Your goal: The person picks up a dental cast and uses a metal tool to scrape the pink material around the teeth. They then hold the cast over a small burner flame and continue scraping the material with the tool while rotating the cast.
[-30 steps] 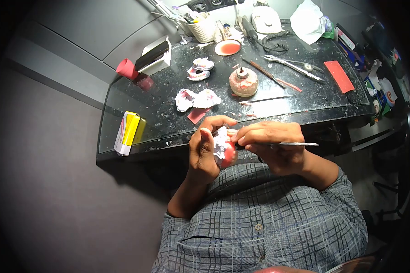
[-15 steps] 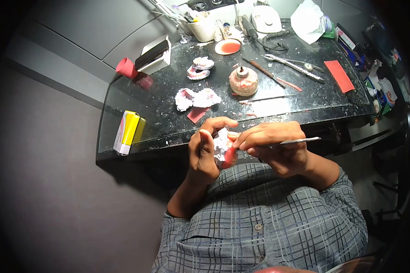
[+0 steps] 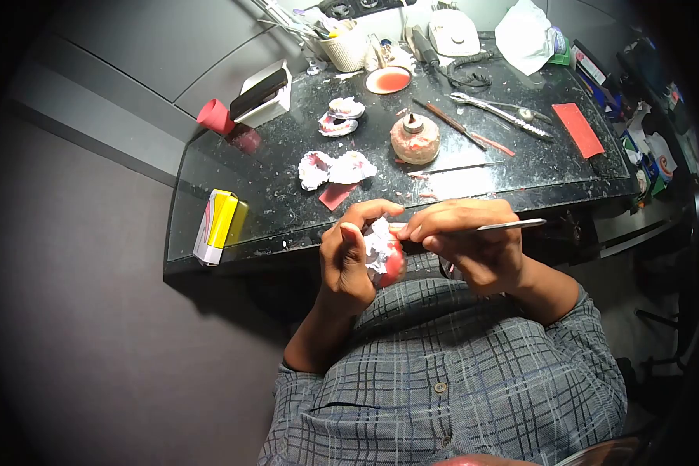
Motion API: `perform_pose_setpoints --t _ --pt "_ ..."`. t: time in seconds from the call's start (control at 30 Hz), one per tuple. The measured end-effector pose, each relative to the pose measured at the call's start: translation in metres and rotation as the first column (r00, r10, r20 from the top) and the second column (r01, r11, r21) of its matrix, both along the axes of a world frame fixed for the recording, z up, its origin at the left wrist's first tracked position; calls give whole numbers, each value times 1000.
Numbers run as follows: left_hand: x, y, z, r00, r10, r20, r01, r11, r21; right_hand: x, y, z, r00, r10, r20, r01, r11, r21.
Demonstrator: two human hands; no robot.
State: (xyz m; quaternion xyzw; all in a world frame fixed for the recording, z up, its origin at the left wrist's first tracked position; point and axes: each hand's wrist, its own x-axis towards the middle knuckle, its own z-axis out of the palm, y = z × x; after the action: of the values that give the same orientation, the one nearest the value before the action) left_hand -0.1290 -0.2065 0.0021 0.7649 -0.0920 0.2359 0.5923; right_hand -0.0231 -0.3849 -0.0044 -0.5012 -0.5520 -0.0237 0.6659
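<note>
My left hand is wrapped around a white plaster dental cast with glossy red wax along its right side. Pinched like a pen in my right hand is a thin metal carving tool, its handle pointing out to the right. The fingertips of that hand are right at the cast's upper right edge, and they hide the tool's working end. Both hands are above my lap, just in front of the bench edge.
On the dark bench stand a wax-smeared spirit lamp, white casts and a set of teeth models. A brown-handled knife, pliers and a red wax sheet lie to the right. A yellow box sits left.
My right hand has tilted, bringing the tool's handle higher and more level. More of the red wax on the cast now shows. My left hand has barely moved.
</note>
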Motion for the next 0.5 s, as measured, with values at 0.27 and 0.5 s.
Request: perform_pose_setpoints --t 0.27,0.5 --pt "0 1 -2 1000 0 -8 0 1000 -27 0 -1 2 997 55 -47 -55 998 -16" --pt "-1 2 3 995 -5 -103 -5 996 -93 0 0 0 974 164 -156 -167 986 -1"
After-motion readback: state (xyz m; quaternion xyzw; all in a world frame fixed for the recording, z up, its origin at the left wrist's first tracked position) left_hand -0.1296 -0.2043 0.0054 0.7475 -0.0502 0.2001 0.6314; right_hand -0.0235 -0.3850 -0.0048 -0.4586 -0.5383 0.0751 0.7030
